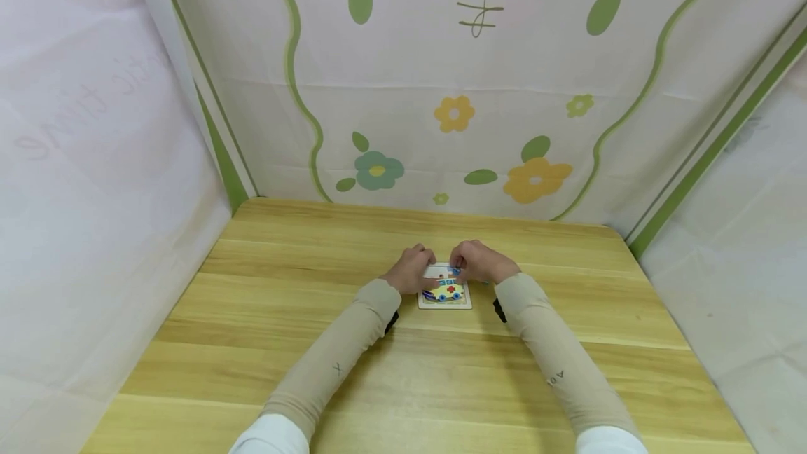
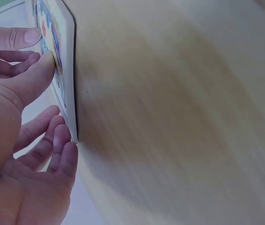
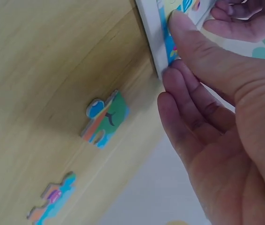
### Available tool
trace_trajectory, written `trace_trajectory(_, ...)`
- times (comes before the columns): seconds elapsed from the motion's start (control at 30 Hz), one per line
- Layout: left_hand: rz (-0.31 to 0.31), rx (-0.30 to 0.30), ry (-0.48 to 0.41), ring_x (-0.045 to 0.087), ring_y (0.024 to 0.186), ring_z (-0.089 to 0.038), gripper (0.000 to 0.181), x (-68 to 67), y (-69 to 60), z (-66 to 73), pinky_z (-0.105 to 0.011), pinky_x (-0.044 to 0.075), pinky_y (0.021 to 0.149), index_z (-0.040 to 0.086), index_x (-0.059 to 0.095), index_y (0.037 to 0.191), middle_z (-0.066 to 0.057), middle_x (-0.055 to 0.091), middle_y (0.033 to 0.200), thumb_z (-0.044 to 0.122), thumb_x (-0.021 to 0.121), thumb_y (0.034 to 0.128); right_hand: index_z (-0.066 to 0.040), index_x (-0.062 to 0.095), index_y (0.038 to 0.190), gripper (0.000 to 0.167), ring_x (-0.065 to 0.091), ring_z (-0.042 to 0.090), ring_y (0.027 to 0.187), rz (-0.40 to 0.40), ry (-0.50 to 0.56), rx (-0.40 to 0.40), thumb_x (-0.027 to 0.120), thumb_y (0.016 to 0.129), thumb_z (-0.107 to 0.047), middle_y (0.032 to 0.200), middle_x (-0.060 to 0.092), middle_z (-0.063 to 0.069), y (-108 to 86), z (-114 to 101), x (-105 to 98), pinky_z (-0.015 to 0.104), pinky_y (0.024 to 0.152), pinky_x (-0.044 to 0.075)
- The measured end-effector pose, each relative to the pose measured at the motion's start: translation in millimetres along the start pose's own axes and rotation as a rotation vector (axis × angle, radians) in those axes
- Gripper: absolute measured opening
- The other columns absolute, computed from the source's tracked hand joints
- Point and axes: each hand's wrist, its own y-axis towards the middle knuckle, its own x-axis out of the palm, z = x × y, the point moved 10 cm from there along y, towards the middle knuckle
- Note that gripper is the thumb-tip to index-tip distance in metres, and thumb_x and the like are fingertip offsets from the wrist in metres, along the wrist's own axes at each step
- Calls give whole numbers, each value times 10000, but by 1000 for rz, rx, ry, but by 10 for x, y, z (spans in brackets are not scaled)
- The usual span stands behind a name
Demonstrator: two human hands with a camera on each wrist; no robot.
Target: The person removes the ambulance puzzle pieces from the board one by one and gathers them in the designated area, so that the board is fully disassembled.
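A small white-framed jigsaw puzzle board (image 1: 445, 305) lies on the table, showing a yellow vehicle with blue wheels and a red cross. My left hand (image 1: 408, 272) holds the board at its left side, thumb on the picture and fingertips at the edge in the left wrist view. Over the board's upper right corner, my right hand (image 1: 480, 262) pinches a blue puzzle piece (image 3: 167, 35), which its thumb and fingers partly hide. Two loose pieces lie beside the board in the right wrist view: a green and orange piece (image 3: 111, 119) and a blue and pink piece (image 3: 53, 199).
The wooden table (image 1: 435, 377) reaches to a floral fabric backdrop (image 1: 391, 76) behind it. Fabric walls stand at the left (image 1: 82, 181) and right (image 1: 744, 265). A dark band shows under each wrist.
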Motion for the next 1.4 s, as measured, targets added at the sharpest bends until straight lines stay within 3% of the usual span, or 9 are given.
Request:
trace_trajectory(0.47,1,-16,0,542,1202,-323,448,11,-19,-6,-434,471,1068,7,627,1304,-151,582,1307,256,781,964,-82,724,1054,244,601,157,893,-1,9,37,863,854,-79,1013,695,31,59,62,9,335,835,545)
trace_trajectory(0.73,3,-26,0,541,1188,-310,451,17,-32,1,-414,485,1029,15,623,1308,-137,579,1299,256,784,963,-50,736,1037,61,642,143,858,61,34,-71,709,987,-31,983,736,51,1,-34,-125,316,806,564)
trace_trajectory(0.97,9,-33,8,538,1196,-308,448,28,2,-30,-412,481,1042,21,628,1299,-131,579,1305,264,788,959,-40,742,1007,132,582,135,800,54,39,-109,616,1046,-37,973,745,77,-31,-84,-185,347,820,535)
trace_trajectory(1.4,11,-27,-14,536,1216,-321,451,2,-44,7,-428,479,1058,12,619,1331,-148,576,1337,239,771,973,11,686,957,149,526,169,772,77,119,-71,575,1054,-6,897,656,97,-230,167,-349,333,755,473)
